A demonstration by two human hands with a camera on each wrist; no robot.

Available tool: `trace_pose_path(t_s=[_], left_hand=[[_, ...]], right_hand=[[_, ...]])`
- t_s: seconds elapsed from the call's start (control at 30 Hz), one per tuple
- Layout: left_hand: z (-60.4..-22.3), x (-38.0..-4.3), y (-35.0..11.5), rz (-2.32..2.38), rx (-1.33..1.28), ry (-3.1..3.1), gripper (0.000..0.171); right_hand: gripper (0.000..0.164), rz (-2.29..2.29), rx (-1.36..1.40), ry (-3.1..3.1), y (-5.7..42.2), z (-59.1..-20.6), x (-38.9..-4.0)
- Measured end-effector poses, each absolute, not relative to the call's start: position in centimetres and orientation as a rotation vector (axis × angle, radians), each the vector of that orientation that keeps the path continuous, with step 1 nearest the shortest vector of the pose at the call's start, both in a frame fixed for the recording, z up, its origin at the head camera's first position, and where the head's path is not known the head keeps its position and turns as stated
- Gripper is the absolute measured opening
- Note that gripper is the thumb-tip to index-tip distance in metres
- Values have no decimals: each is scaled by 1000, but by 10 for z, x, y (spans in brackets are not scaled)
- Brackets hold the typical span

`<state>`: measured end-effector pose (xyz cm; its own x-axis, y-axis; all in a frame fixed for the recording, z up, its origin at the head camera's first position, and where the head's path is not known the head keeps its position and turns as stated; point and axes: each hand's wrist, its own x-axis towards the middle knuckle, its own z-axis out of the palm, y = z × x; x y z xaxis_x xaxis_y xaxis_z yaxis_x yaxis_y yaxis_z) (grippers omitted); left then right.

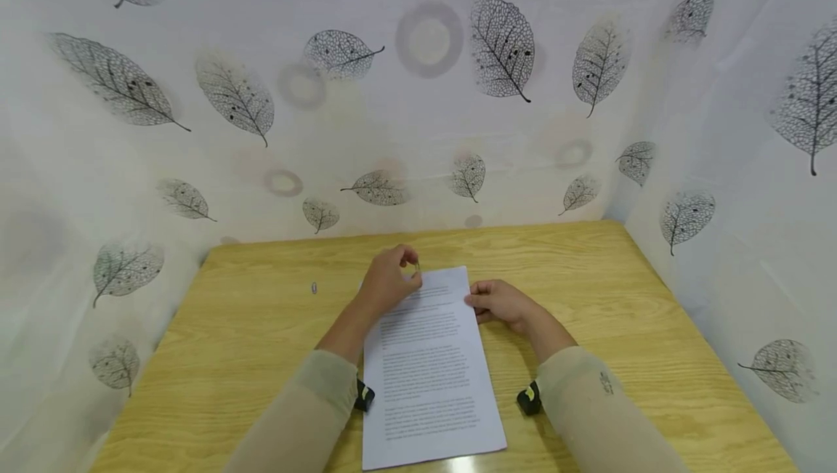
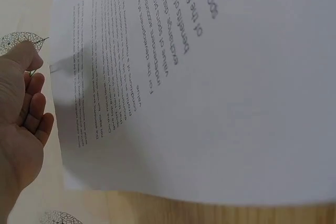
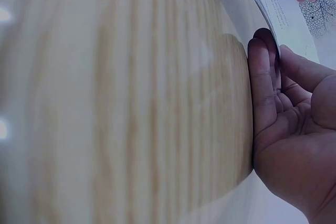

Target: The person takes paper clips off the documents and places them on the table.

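A stack of printed paper sheets (image 1: 425,371) lies lengthwise in front of me on the table. Above its far edge, my left hand (image 1: 391,280) pinches a small paper clip (image 1: 417,267) between thumb and index finger. In the left wrist view that hand (image 2: 23,103) is just off the edge of the page, and a bit of green shows at its fingertips. My right hand (image 1: 503,304) holds the right edge of the stack near its far corner. In the right wrist view, the thumb lies over the sheets and the fingers (image 3: 262,77) are underneath.
Another paper clip (image 1: 314,288) lies on the wooden table (image 1: 248,357), left of the stack. A white curtain (image 1: 418,117) printed with leaves hangs behind the table and along both sides. Black straps (image 1: 530,398) circle the wrists.
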<state>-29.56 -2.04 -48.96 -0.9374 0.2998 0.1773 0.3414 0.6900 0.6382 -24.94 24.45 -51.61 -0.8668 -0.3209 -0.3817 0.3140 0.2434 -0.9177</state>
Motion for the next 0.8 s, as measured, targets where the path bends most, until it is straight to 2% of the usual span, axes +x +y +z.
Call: trace_pose_path(t_s=[0.8], left_hand=[[-477, -284, -69, -1150, -446, -2762, 32]], right_hand=[[15, -1665, -30, 2035, 242, -515, -249]])
